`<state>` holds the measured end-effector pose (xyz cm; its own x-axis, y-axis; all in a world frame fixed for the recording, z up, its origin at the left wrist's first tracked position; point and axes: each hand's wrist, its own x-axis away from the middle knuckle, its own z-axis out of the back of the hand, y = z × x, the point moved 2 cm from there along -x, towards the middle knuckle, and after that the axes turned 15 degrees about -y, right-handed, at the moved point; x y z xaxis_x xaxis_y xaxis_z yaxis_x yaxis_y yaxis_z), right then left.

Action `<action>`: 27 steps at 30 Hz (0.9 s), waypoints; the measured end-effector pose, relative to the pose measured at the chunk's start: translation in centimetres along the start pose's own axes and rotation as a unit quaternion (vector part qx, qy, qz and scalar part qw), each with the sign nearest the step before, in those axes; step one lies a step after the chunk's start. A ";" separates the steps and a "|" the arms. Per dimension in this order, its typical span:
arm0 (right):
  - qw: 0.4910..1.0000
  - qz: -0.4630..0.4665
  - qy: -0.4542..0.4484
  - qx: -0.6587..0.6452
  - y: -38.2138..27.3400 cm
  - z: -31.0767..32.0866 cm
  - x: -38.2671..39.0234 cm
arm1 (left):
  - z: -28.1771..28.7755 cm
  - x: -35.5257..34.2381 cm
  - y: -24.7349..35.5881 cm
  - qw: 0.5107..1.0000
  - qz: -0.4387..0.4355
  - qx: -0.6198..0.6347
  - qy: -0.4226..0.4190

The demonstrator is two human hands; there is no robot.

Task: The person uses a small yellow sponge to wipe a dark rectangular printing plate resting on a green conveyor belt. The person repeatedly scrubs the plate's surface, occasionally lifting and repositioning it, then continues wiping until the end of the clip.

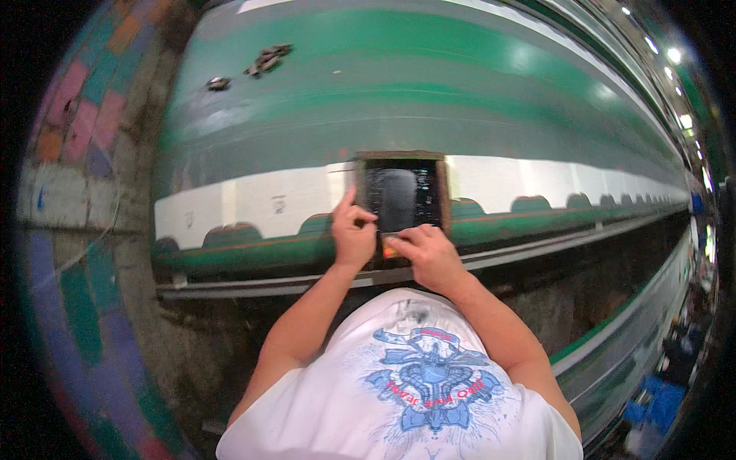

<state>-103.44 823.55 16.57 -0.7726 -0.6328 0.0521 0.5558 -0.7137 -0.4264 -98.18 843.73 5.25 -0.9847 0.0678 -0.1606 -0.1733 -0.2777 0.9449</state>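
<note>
A wooden-rimmed rectangular frame with a dark, glossy panel lies across the near side of a long green table. A paler grey patch shows in the middle of the panel. My left hand is at the frame's left edge, index finger stretched along it and the other fingers curled, apparently gripping the rim. At the near end of the panel, my right hand is closed on a small orange-and-yellow piece. Motion blur and my fingers hide its exact kind.
The green table runs far to the right, with a white strip and dark scalloped shapes along its near edge. Small dark lumps lie at the far left. A metal rail borders the table. Blue material is at the lower right.
</note>
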 end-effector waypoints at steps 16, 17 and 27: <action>0.989 0.006 0.119 -0.083 12.2 3.7 13.4 | -15.2 -1.1 7.0 0.997 -0.068 -0.033 -0.013; 0.988 0.004 0.124 -0.088 13.5 4.2 14.5 | -17.0 -1.2 7.2 0.997 -0.066 -0.027 -0.012; 0.982 0.032 0.119 -0.141 21.0 7.2 19.1 | -25.2 -2.1 6.1 0.996 0.024 0.079 -0.018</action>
<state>-104.34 794.36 15.12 -0.8075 -0.5614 -0.1811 0.5242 -0.5420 -0.6569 -97.67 817.77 4.17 -0.9900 0.0939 -0.1055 -0.1171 -0.1274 0.9849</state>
